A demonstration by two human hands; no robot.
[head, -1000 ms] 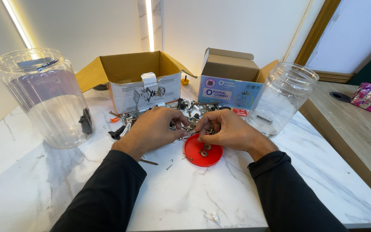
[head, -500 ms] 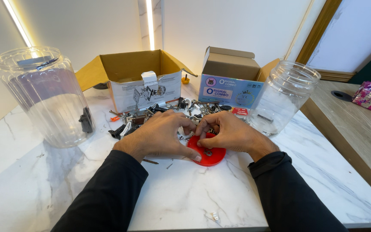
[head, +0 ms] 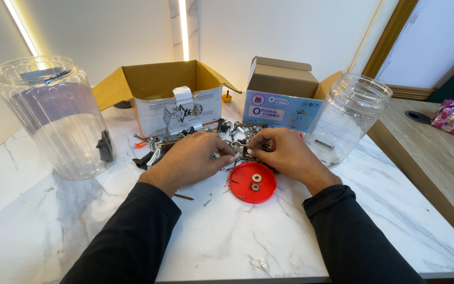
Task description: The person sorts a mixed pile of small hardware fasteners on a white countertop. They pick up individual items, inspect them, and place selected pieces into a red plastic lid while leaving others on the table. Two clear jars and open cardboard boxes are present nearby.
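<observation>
Both hands work at the heap of mixed metal hardware (head: 237,138) lying toward the far middle of the marble desk (head: 227,236). The left hand (head: 187,158) rests palm-down on the near edge of the heap, fingers curled in among the pieces. The right hand (head: 285,152) has its fingertips pressed together over the heap, apparently pinching a small part; the part itself is too small to identify.

Just in front of the hands, toward the near edge of the desk, a red lid (head: 251,182) lies face-up. It holds two small washers (head: 255,182) and what looks like a small screw near its left rim. Judged from this, the sorting is at an early stage: few pieces are set apart, and the bulk of the heap remains unsorted.

A tall clear jar (head: 53,121) stands at the left side of the desk with one dark piece inside, near its bottom. A second clear jar (head: 348,118) stands at the right with a few small items, hard to make out. Two open cardboard boxes stand behind the heap: a brown box (head: 158,94) and a blue-fronted box (head: 282,94).

Hidden or unclear: the palms cover part of the heap; the box interiors are mostly unseen; loose nails (head: 182,198) and a small white piece (head: 261,264) lie nearer the front edge.
</observation>
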